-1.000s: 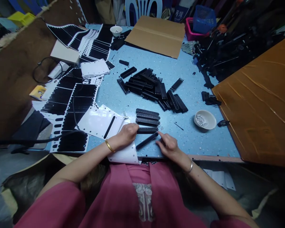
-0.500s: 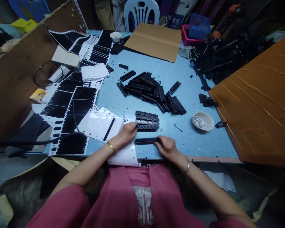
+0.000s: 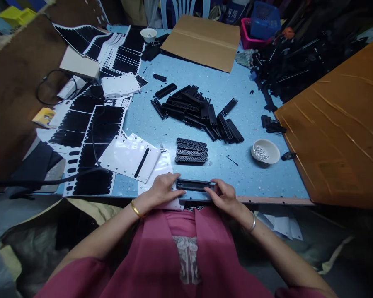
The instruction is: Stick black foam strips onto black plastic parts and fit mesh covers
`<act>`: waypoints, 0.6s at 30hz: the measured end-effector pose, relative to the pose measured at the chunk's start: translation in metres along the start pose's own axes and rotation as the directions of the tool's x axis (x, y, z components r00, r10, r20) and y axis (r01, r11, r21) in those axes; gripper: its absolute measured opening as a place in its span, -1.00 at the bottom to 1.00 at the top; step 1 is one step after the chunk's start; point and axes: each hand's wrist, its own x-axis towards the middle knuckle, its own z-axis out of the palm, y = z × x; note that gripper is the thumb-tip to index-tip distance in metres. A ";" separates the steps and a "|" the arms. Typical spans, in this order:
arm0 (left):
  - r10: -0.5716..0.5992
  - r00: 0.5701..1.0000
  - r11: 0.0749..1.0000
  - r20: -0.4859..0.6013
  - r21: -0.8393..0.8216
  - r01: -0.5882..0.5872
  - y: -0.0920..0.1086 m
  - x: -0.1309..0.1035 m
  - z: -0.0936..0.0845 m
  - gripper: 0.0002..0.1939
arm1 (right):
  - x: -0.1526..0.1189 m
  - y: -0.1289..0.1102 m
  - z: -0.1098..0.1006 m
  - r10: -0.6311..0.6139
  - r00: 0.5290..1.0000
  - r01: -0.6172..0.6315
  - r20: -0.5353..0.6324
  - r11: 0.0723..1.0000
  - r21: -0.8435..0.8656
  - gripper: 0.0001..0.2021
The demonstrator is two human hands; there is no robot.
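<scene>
A long black plastic piece (image 3: 193,185) lies level near the table's front edge, its hollow side showing. My left hand (image 3: 165,189) is at its left end, thumb and forefinger on either side of that end. My right hand (image 3: 222,194) pinches the right end between thumb and fingers. Just beyond is a neat stack of textured black pieces (image 3: 192,150). Farther back lies a loose heap of black pieces (image 3: 192,107). A white sheet (image 3: 130,156) with one black strip (image 3: 142,162) on it lies left of the stack.
A white bowl (image 3: 265,152) of small metal parts stands on the right, near a large brown board (image 3: 338,136). Sheets of black strips (image 3: 96,149) and a cable cover the left side. Cardboard (image 3: 203,41) lies at the back.
My left hand has left the stack and come to the left end of the black piece. That piece has been turned, so its hollow side now shows. The view has shifted slightly.
</scene>
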 end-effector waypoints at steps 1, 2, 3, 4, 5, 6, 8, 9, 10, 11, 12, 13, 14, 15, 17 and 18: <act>-0.010 1.000 1.000 0.016 0.015 0.010 0.000 0.001 -0.001 -0.49 | 0.000 0.002 0.000 0.036 0.999 -0.036 0.040 0.999 -0.012 -0.72; -0.016 0.999 0.999 0.051 0.037 0.015 0.001 0.003 -0.002 -0.53 | 0.001 0.004 -0.001 0.061 0.993 -0.058 0.103 0.998 -0.034 -0.69; -0.019 0.995 0.998 0.100 0.059 0.013 0.002 0.005 -0.003 -0.63 | 0.003 0.005 0.000 0.077 0.981 -0.067 0.178 0.996 -0.058 -0.69; -0.021 0.989 0.997 0.144 0.076 0.011 0.003 0.008 -0.005 -0.73 | 0.006 0.006 0.001 0.091 0.965 -0.073 0.247 0.994 -0.081 -0.72; -0.026 0.985 0.996 0.169 0.090 0.011 0.004 0.010 -0.006 -0.81 | 0.009 0.007 0.002 0.107 0.950 -0.082 0.293 0.992 -0.098 -0.76; -0.031 0.986 0.995 0.165 0.101 0.014 0.005 0.013 -0.006 -0.85 | 0.014 0.008 0.005 0.125 0.944 -0.096 0.306 0.989 -0.109 -0.78; -0.030 0.996 0.992 0.087 0.128 0.019 0.003 0.020 -0.006 -0.89 | 0.024 0.011 0.012 0.152 0.959 -0.125 0.241 0.984 -0.123 -0.78; -0.023 0.999 0.989 0.027 0.146 0.019 0.001 0.024 -0.004 -0.90 | 0.030 0.012 0.016 0.151 0.972 -0.130 0.179 0.983 -0.128 -0.75; -0.015 0.999 0.986 -0.037 0.164 0.021 -0.002 0.028 -0.002 -0.91 | 0.036 0.014 0.021 0.139 0.984 -0.124 0.111 0.984 -0.130 -0.73; -0.004 0.995 0.984 -0.097 0.177 0.022 -0.006 0.033 0.001 -0.92 | 0.043 0.017 0.026 0.120 0.992 -0.113 0.048 0.986 -0.125 -0.73; 0.003 0.988 0.983 -0.152 0.182 0.025 -0.010 0.037 0.004 -0.91 | 0.049 0.020 0.030 0.101 0.995 -0.101 -0.006 0.988 -0.115 -0.73; 0.006 0.979 0.983 -0.205 0.178 0.032 -0.014 0.041 0.007 -0.91 | 0.054 0.023 0.035 0.089 0.995 -0.093 -0.047 0.991 -0.098 -0.74; 0.003 0.968 0.985 -0.253 0.166 0.040 -0.018 0.045 0.011 -0.89 | 0.057 0.025 0.039 0.086 0.993 -0.092 -0.077 0.993 -0.076 -0.75; -0.002 0.957 0.988 -0.290 0.145 0.046 -0.022 0.047 0.014 -0.89 | 0.060 0.028 0.041 0.094 0.991 -0.099 -0.098 0.994 -0.052 -0.76; -0.018 0.943 0.995 -0.333 0.085 0.049 -0.027 0.050 0.018 -0.88 | 0.060 0.032 0.044 0.125 0.985 -0.127 -0.116 0.992 -0.012 -0.78; -0.026 0.939 0.998 -0.342 0.049 0.046 -0.029 0.049 0.019 -0.86 | 0.059 0.032 0.044 0.140 0.983 -0.140 -0.116 0.990 0.001 -0.79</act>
